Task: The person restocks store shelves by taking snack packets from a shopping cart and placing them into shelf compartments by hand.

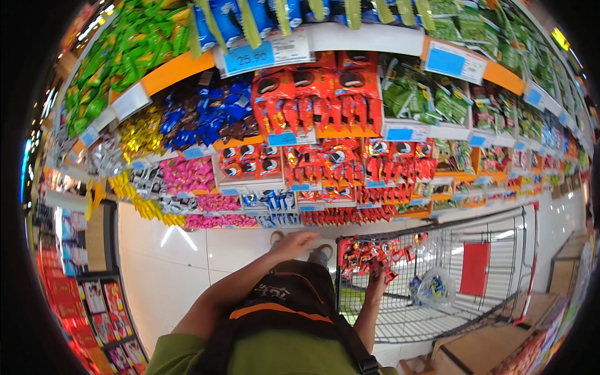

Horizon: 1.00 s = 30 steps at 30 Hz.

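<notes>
My left hand [297, 244] hangs in front of my body, above my shoes, with its fingers loosely stretched and nothing in them. On the other side, my right hand [376, 277] reaches into the near end of a wire shopping cart [474, 269]. Its fingers are around red-wrapped snack packets [375, 265]; how many it grips is hidden. More red packets [354, 255] lie at that end of the cart, partly in clear plastic. Deeper inside the cart, a clear plastic bag [437, 287] holds small blue and green packets.
Tiered shelves face me, with red packets [314, 103], blue-wrapped sweets [208, 110], green packets [431, 96] and pink sweets [187, 173] in bins. Price tags [267, 54] line the edges. Cardboard boxes [487, 351] stand behind the cart; a display of boxes [101, 304] is at left.
</notes>
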### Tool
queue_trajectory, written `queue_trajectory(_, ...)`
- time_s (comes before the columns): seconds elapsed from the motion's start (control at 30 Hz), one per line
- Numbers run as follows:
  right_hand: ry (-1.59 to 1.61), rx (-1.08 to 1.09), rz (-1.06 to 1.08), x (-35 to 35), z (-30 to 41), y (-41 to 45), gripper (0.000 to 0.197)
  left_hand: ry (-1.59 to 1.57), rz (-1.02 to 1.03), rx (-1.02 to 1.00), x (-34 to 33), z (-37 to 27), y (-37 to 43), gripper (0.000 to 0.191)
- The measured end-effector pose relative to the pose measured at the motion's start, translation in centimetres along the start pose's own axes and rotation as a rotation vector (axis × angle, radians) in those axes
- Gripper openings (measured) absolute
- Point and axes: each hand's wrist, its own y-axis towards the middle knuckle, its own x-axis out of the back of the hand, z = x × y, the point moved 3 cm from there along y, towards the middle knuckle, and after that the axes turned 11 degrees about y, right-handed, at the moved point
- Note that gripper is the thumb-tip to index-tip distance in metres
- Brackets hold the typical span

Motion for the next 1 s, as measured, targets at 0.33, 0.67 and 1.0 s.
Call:
queue_trajectory(0.33, 0.179, -0.172, 0.371, -16.8, 4.6, -11.2, 0.066, -0.381, 0.133, -0.028, 7.6, -8.1, -1.5, 0.032)
queue_trajectory(0.67, 0.176, -0.346, 0.603, -28.8, -3.6, -17.7, 0.068, -0.413, 0.068, -0.156, 13.6, -12.1, -5.5, 0.050)
queue_trajectory(1.0, 0.169, -0.427, 0.508, -31.1, -7.6, -19.9, 0.057, -0.777, -0.060, 0.107, 15.7, -6.6, -8.2, 0.038)
